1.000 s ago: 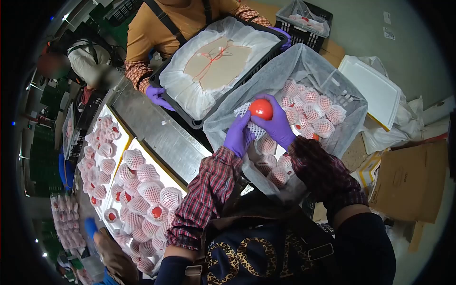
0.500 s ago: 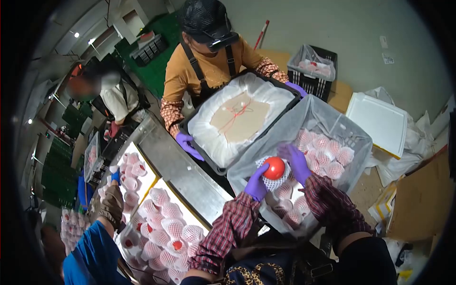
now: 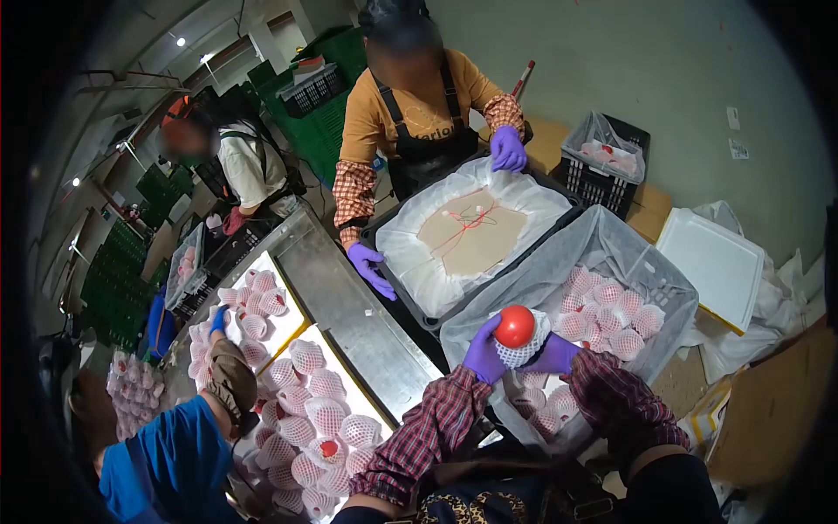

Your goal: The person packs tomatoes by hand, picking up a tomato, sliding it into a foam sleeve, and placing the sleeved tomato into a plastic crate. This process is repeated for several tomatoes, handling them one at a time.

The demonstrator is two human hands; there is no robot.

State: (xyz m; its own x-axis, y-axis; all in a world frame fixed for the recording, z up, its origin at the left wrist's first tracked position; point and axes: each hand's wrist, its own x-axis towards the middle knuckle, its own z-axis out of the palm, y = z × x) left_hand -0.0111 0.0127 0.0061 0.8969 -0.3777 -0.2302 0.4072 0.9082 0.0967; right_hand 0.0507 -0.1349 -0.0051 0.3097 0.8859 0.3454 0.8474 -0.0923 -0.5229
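Note:
A smooth, round red fruit [image 3: 515,326] sits partly inside a white foam net [image 3: 522,354], above the near end of a plastic-lined crate [image 3: 676,336]. My left hand [image 3: 485,354], in a purple glove, is closed around its left side. From the right, my right hand [image 3: 557,355], gloved alike, closes on the foam net, its fingertips hidden behind it. Under and beyond my hands, several net-wrapped fruits [image 3: 602,301] lie in the crate. More wrapped fruits [image 3: 305,410] are heaped on a white lit surface to my left.
Across from me a co-worker [image 3: 410,113] in purple gloves stands at a black crate [image 3: 576,210] lined with white sheeting, with cardboard and red string inside. A person in a blue shirt [image 3: 166,463] reaches over the fruits at left. A metal counter [image 3: 367,314] runs between. A white foam lid [image 3: 711,262] lies at right.
My right hand has come from over the crate's fruits to the foam net around the red fruit. The co-worker's hand has lifted from the black crate's right end to its far edge.

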